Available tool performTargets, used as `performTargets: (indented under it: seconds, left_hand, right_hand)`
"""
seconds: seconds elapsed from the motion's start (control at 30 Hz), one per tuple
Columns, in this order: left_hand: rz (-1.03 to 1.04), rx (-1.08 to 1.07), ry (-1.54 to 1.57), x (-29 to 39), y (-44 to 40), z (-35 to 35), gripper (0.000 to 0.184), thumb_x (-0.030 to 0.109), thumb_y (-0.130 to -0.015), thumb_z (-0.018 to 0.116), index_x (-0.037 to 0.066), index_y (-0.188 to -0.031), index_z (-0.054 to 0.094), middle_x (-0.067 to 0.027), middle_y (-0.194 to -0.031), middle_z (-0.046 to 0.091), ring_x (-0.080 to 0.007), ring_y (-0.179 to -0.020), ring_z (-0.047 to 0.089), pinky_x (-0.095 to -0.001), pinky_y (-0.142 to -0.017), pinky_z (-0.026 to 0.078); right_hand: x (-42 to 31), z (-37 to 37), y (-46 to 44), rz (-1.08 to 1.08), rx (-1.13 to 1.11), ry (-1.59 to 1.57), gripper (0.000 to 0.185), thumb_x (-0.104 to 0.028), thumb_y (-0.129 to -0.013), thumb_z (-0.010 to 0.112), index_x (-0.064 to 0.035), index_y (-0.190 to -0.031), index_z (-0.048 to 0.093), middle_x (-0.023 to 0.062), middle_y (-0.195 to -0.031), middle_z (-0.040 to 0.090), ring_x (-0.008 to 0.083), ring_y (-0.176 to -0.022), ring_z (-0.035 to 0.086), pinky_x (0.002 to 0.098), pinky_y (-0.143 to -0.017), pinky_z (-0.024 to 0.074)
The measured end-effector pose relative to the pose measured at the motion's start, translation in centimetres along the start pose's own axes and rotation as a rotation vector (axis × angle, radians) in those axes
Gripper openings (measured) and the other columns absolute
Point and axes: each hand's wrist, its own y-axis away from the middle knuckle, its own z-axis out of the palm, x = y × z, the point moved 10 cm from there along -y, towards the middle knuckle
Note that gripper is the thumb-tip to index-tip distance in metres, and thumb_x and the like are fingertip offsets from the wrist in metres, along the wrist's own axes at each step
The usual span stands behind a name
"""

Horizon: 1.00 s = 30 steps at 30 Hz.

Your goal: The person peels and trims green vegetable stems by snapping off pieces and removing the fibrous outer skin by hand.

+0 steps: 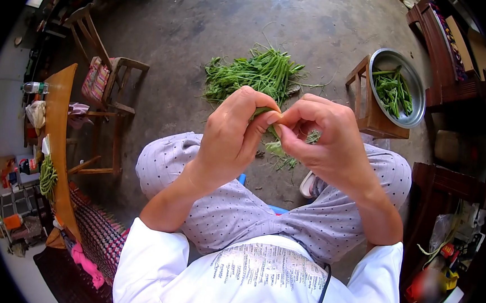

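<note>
My left hand [234,129] is closed, thumb and fingers pinching a green vegetable stem [264,112]. Facing it, my right hand [326,136] pinches the same stem, its fingertips touching the left ones; the part between the fingertips is mostly hidden. Beyond my hands, a pile of leafy greens [257,71] with long stems lies on the floor. Below the fingers, partly behind my right hand, are loose leaf scraps [283,163] on the floor. To the right, a metal basin [419,88] holds several cut green stems [391,93].
The basin rests on a wooden stool [375,126]. A wooden chair [129,63] stands at the left, near a table [58,133] with a plastic bottle [35,87] and a bundle of long green strands [48,177]. Dark wooden furniture [441,182] lines the right side.
</note>
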Motion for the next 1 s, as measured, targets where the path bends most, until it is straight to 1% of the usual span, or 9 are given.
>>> performTargets:
  seconds: [0.13, 0.23, 0.53, 0.63, 0.73, 0.8, 0.9, 0.93, 1.0]
  left_hand:
    - [-0.005, 0.001, 0.019, 0.0, 0.0, -0.1, 0.007, 0.002, -0.088, 0.063, 0.002, -0.093, 0.057, -0.0117, -0.08, 0.056, -0.0275, -0.068, 0.055, -0.0354, -0.06, 0.044]
    - [0.05, 0.023, 0.02, 0.4, -0.1, -0.2, 0.008, 0.002, -0.088, 0.063, 0.003, -0.093, 0.057, -0.0114, -0.08, 0.056, -0.0272, -0.068, 0.055, -0.0349, -0.06, 0.044]
    - [0.063, 0.074, 0.061, 0.4, 0.0, -0.7, 0.009, -0.001, -0.088, 0.062, 0.003, -0.094, 0.057, -0.0095, -0.081, 0.057, -0.0227, -0.069, 0.054, -0.0318, -0.06, 0.044]
    - [0.076, 0.088, 0.062, 0.4, 0.0, -0.7, 0.009, -0.001, -0.087, 0.061, 0.003, -0.094, 0.057, -0.0091, -0.081, 0.056, -0.0222, -0.069, 0.054, -0.0307, -0.06, 0.044]
    - [0.106, 0.112, 0.065, 0.5, 0.1, -0.8, 0.009, -0.002, -0.087, 0.06, 0.003, -0.094, 0.056, -0.0094, -0.081, 0.056, -0.0225, -0.069, 0.054, -0.0309, -0.061, 0.044]
    - [0.127, 0.134, 0.057, 0.7, 0.2, -0.9, 0.008, -0.003, -0.089, 0.059, 0.002, -0.094, 0.056, -0.0085, -0.081, 0.056, -0.0206, -0.07, 0.053, -0.0293, -0.062, 0.044]
    - [0.147, 0.21, 0.058, 1.2, 0.3, -2.1, 0.007, -0.002, -0.09, 0.057, 0.003, -0.094, 0.055, -0.0073, -0.082, 0.056, -0.0182, -0.071, 0.053, -0.0274, -0.064, 0.043]
    - [0.151, 0.21, 0.059, 1.1, 0.2, -2.1, 0.007, -0.002, -0.09, 0.057, 0.003, -0.094, 0.055, -0.0073, -0.082, 0.056, -0.0182, -0.071, 0.053, -0.0274, -0.064, 0.043]
    - [0.125, 0.217, 0.112, 0.4, 0.1, -2.2, 0.004, 0.0, -0.092, 0.056, 0.003, -0.094, 0.055, -0.0063, -0.082, 0.056, -0.0154, -0.071, 0.052, -0.0256, -0.065, 0.043]
  right_hand:
    - [-0.1, -0.1, 0.0, 0.008, 0.003, 0.02, 0.009, -0.003, -0.078, 0.067, 0.0045, -0.083, 0.067, 0.0101, -0.073, 0.062, 0.0134, -0.061, 0.061, 0.0263, -0.058, 0.0497]
    - [0.2, -0.1, 0.1, 0.009, 0.023, 0.013, 0.008, -0.003, -0.078, 0.067, 0.0041, -0.082, 0.066, 0.0097, -0.072, 0.061, 0.013, -0.062, 0.06, 0.0262, -0.058, 0.0496]
    - [0.2, 0.2, 0.2, 0.045, 0.009, -0.052, 0.011, -0.004, -0.082, 0.065, 0.0049, -0.087, 0.064, 0.0102, -0.076, 0.061, 0.0134, -0.063, 0.06, 0.0266, -0.059, 0.0499]
    - [0.1, 0.2, 0.3, 0.033, 0.019, -0.04, 0.01, -0.004, -0.083, 0.063, 0.0048, -0.088, 0.063, 0.0113, -0.077, 0.061, 0.0154, -0.064, 0.061, 0.028, -0.06, 0.0504]
    - [-0.5, -0.1, 0.5, -0.028, 0.062, 0.019, 0.009, -0.003, -0.083, 0.063, 0.0043, -0.088, 0.061, 0.0123, -0.077, 0.06, 0.0185, -0.063, 0.061, 0.0295, -0.06, 0.0505]
    - [-0.9, -0.3, 0.7, -0.067, 0.094, 0.055, 0.009, -0.003, -0.084, 0.062, 0.0038, -0.089, 0.06, 0.013, -0.077, 0.06, 0.0215, -0.064, 0.061, 0.0309, -0.06, 0.0502]
    - [-0.5, -1.7, 0.5, -0.041, 0.198, 0.05, 0.009, -0.003, -0.084, 0.062, 0.0036, -0.089, 0.059, 0.0139, -0.079, 0.06, 0.0227, -0.067, 0.061, 0.0305, -0.061, 0.0496]
    - [-0.5, -1.9, 0.4, -0.043, 0.2, 0.052, 0.009, -0.003, -0.084, 0.062, 0.0036, -0.089, 0.059, 0.0139, -0.079, 0.06, 0.0227, -0.067, 0.061, 0.0305, -0.061, 0.0496]
    - [-1.2, -1.9, 0.3, -0.124, 0.18, 0.029, 0.006, -0.002, -0.087, 0.059, 0.0034, -0.09, 0.058, 0.0124, -0.082, 0.059, 0.0187, -0.072, 0.06, 0.0282, -0.064, 0.0486]
